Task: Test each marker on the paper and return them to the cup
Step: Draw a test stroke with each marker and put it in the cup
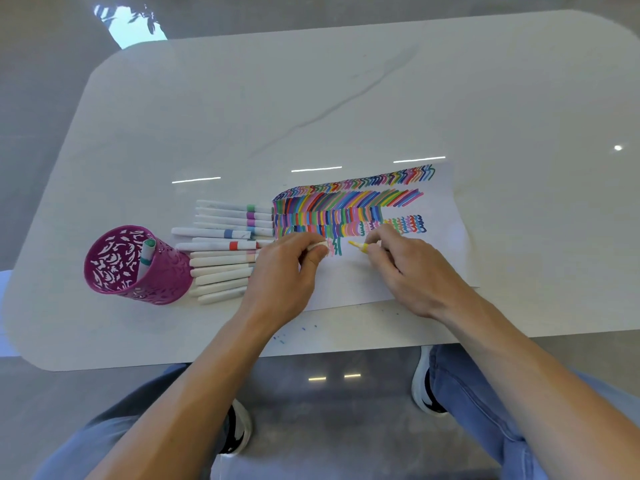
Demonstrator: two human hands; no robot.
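Note:
A white paper (360, 282) covered with rows of coloured strokes lies on the table. My right hand (405, 268) grips an uncapped yellow marker (358, 245), its tip pointing left just above the paper. My left hand (287, 268) pinches the white marker cap (318, 245) beside the tip, a small gap between them. A magenta cut-out cup (135, 268) stands at the left with one green marker (147, 256) inside. Between cup and paper lie several white markers (221, 251) in a row.
The white marble table (311, 98) has a rounded near-left corner and a front edge close to my knees. Small blue ink specks (291, 336) dot the table near the front edge. My legs and shoes show below the table.

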